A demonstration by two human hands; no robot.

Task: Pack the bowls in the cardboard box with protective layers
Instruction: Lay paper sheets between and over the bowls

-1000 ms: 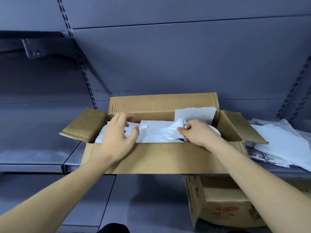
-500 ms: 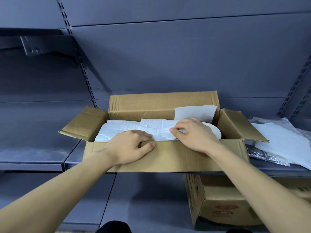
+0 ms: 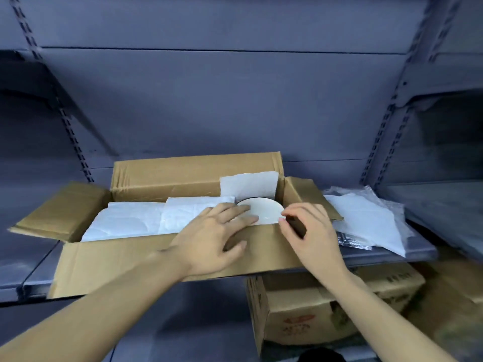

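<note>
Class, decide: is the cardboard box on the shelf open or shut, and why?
Open. The cardboard box has its flaps spread outward, and white sheets and a bowl show inside.

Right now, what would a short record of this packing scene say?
Box: open cardboard box
Padding: white sheets cover its left and middle
Bowl: white bowl exposed at the right end
Left hand: left hand, fingers straight, lying at the bowl's left edge
Right hand: right hand, fingers curled by the bowl's right rim; grip unclear
Spare: more sheets on the shelf to its right
</note>
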